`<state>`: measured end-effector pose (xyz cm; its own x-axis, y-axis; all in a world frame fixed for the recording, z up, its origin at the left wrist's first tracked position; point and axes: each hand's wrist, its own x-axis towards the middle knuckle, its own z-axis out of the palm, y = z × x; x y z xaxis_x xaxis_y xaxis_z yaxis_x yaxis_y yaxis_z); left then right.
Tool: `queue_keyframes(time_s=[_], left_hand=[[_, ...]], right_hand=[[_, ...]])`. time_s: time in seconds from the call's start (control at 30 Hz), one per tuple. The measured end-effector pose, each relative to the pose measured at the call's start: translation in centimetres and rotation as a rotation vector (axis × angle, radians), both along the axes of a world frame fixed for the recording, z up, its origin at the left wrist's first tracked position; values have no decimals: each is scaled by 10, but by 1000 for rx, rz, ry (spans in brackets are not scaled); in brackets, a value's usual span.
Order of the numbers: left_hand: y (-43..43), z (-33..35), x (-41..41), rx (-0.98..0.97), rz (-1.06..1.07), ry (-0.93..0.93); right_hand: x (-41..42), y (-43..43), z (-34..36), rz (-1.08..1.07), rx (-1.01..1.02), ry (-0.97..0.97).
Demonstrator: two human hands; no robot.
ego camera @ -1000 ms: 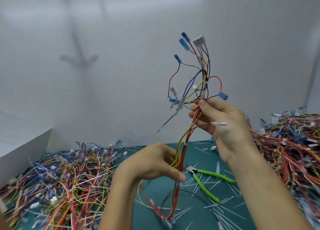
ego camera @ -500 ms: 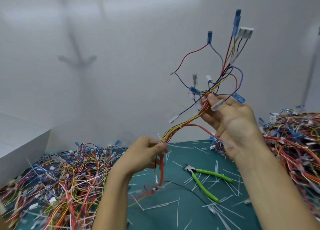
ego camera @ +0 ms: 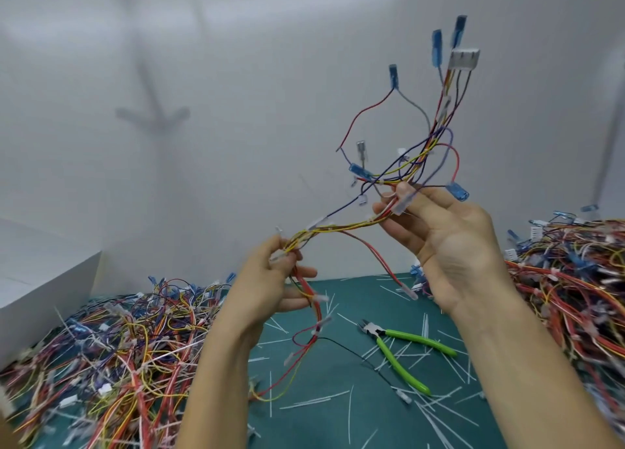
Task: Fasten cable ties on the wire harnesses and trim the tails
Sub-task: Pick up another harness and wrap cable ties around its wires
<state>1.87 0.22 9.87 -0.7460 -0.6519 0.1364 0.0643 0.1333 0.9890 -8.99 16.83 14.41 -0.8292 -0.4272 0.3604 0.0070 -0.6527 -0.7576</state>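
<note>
White wall (ego camera: 169, 76) behind, green mat (ego camera: 321, 425) below both hands. Wire piles: one (ego camera: 118, 347) left of the left fingers, a bigger one (ego camera: 575, 279) right of the right wrist. White box (ego camera: 44, 279) at far left edge. Open mat strip runs between the piles, under the fingers. Wire harness (ego camera: 341, 227) is held in the air, spanning both hands. Left hand (ego camera: 267, 289) fingers are curled, pinching the bundle; right hand (ego camera: 449, 245) thumb and fingers pinch it higher up, branches fanning above. Cutters (ego camera: 402, 350) lie on the mat below the right fingers, among cut tails (ego camera: 314, 399).
</note>
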Motion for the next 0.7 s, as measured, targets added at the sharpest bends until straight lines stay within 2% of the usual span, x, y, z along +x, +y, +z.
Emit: queue_keyframes(time_s=[0.17, 0.33, 0.43, 0.6, 0.7], left_hand=[[10, 10, -1, 174, -38, 200], [16, 11, -3, 268, -136, 233], [14, 3, -7, 185, -155, 70], [3, -17, -7, -204, -189, -432], [-4, -14, -7, -345, -94, -433]], right_hand=[[5, -1, 2, 24, -46, -2], [6, 2, 4, 25, -43, 25], [4, 4, 4, -6, -34, 35], [-1, 2, -2, -103, 73, 104], [-4, -1, -6, -149, 122, 139]])
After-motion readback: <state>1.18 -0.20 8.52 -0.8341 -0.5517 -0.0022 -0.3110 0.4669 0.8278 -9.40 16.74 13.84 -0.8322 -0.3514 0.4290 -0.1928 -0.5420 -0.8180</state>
